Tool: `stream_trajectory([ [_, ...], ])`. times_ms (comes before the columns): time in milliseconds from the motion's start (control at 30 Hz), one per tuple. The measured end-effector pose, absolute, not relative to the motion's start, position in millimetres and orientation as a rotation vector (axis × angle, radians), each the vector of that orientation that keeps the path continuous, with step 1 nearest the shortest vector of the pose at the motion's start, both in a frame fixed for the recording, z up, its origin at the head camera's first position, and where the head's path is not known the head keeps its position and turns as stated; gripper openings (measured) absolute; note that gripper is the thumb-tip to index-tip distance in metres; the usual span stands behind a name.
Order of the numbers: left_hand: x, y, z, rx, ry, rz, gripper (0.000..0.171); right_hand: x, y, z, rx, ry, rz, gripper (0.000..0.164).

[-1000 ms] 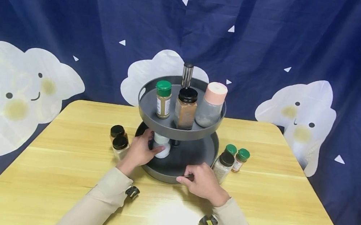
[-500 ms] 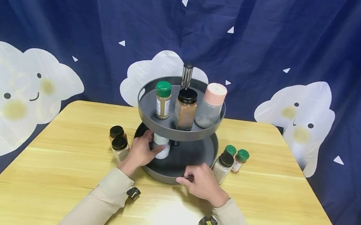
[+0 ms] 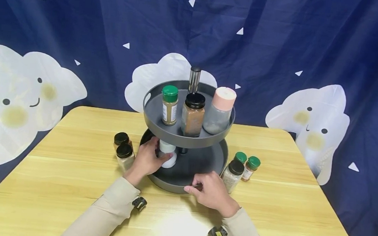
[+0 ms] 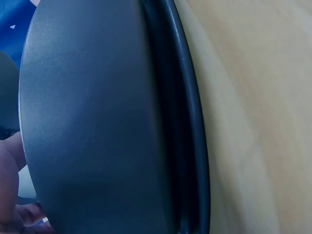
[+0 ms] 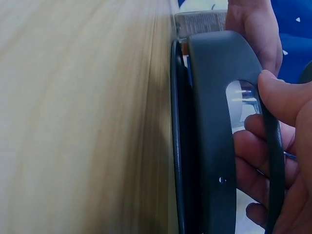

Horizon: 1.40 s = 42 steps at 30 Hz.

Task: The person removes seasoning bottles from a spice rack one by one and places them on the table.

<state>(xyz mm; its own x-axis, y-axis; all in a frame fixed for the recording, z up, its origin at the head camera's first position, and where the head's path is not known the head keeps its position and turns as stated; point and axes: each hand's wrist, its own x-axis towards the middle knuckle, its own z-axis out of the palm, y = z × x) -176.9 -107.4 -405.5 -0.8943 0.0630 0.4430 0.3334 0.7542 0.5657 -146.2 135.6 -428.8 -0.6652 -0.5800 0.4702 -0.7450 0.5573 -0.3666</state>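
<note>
Where the tray's [image 3: 168,186] table [image 3: 49,188] ends, blue fabric [image 3: 271,46] hangs.

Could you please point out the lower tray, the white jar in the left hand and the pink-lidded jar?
Lower tray [image 3: 196,163]: head view, on its bare floor.
White jar [image 3: 167,147]: head view, on its upper part.
Pink-lidded jar [image 3: 217,118]: head view, on its see-through body.

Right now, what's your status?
Left fingers round white-capped jar in lower tray. Right fingers gripping that tray's handle. Upper tray overhangs jar.
</note>
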Motion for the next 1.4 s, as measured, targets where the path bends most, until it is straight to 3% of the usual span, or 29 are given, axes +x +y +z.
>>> stream_trajectory([
  [1400,-175.1,-105.4,-407.0,-0.184,-2.458,-1.027,0.048,-145.8,135.7,-427.3,1.096,-2.469,0.796,0.034],
])
